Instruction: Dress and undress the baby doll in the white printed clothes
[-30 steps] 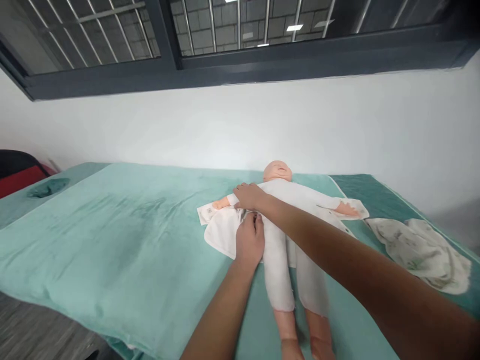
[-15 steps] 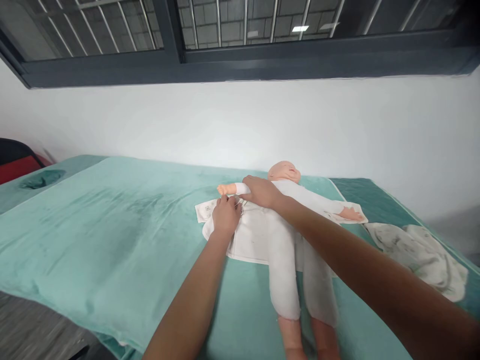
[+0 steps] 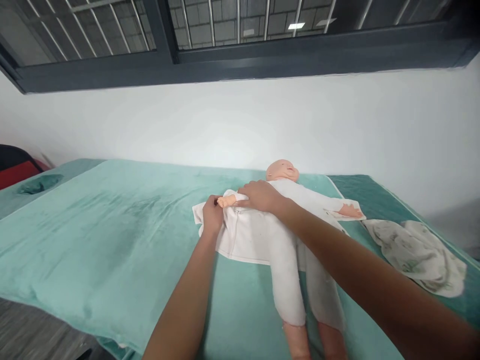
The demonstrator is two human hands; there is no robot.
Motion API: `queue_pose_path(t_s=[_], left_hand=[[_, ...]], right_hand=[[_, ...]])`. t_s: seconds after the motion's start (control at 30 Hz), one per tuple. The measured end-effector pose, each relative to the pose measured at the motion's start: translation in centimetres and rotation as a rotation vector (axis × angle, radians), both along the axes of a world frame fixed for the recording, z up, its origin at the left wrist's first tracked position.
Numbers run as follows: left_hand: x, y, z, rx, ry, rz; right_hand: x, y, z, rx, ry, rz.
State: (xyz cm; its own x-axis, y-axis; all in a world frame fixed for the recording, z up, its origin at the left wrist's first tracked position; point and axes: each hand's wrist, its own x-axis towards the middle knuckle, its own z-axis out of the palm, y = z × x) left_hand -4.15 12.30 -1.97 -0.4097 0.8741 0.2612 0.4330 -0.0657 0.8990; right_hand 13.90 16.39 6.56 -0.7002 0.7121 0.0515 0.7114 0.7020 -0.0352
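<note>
A baby doll in a white body suit lies on its back on the bed, head toward the wall. Under it is spread an open white baby shirt. My right hand is closed around the doll's arm on the left side. Beside the doll's small hand, my left hand is closed on the shirt near its left sleeve; its fingertips are partly hidden. On the other side, the doll's hand lies over the shirt's other sleeve.
A crumpled, printed white cloth lies at the right. Green plush covers the bed, which has a round hole at its left end. Behind it are a white wall and a barred window. Something black and red stands far left.
The doll's arm has come down toward the shirt, with my right hand on it. My left hand has shifted left to beside the doll's fingers. The view has tilted slightly.
</note>
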Motion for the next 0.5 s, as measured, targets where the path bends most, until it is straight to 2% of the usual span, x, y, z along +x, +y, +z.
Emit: queue_pose_path(t_s=[0.17,0.27,0.33,0.5], left_hand=[[0.0,-0.2,0.1,0.054,-0.096,0.043],[0.8,-0.8,0.6,0.086,-0.090,0.018],[1.6,-1.3,1.1,0.132,-0.068,-0.049],[3.6,-2.1,1.9,0.178,-0.058,-0.372]], right_hand=[[0.3,0.2,-0.5,0.038,-0.138,-0.069],[0.0,0.3,-1.0,0.050,-0.151,-0.090],[-0.4,0.3,-1.4,0.060,-0.136,-0.105],[-1.5,0.2,-2.5,0.095,-0.085,-0.158]])
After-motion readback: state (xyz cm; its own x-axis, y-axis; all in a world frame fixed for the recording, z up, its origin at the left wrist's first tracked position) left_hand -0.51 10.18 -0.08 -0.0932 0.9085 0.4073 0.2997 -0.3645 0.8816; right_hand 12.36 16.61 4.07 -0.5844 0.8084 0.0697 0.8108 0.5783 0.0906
